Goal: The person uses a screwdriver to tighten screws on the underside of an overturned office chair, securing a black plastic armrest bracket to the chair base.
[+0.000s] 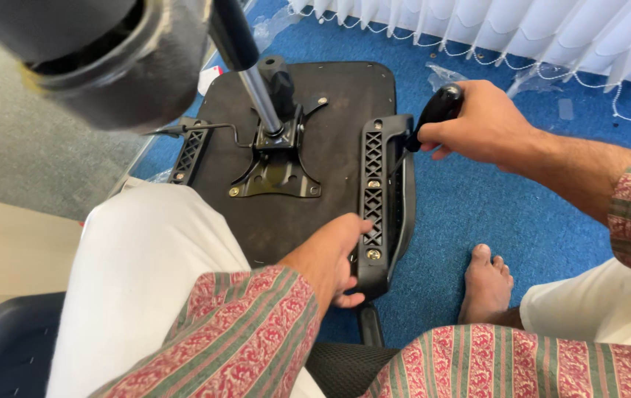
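While turned underside-up on the blue carpet floor [477, 214], office chair seat [345, 96] lying close ahead of both hands, between the knees, far edge toward the white vertical blinds [522, 29]. Black plastic armrest bracket [378, 199] along the seat's right edge, long axis running away from the body, near end by the lap, far end toward the blinds. Left hand [330, 262] closed around the bracket's near end, fingers curled under its lower edge, thumb on the ribbed top face. Right hand [481, 121] wrapped shut on a black tool handle [441, 107], probably a screwdriver, tip angled down and left toward the bracket's far end; exact point of contact not clear. Left hand nearer the body, right hand farther out and to the right.

Brass-coloured screw heads [373, 254] visible in the bracket's lattice, one just beside the left thumb. At seat centre, metal tilt mechanism plate [275, 173] with gas lift cylinder [260, 96] rising toward the camera, and a blurred grey chair base part [101, 59] filling the upper left corner. Second bracket [188, 151] on the seat's left edge, well apart from both hands. Bare foot [486, 284] on the carpet right of the bracket, clear of the tool. Scraps of clear plastic wrap [441, 74] near the blinds.
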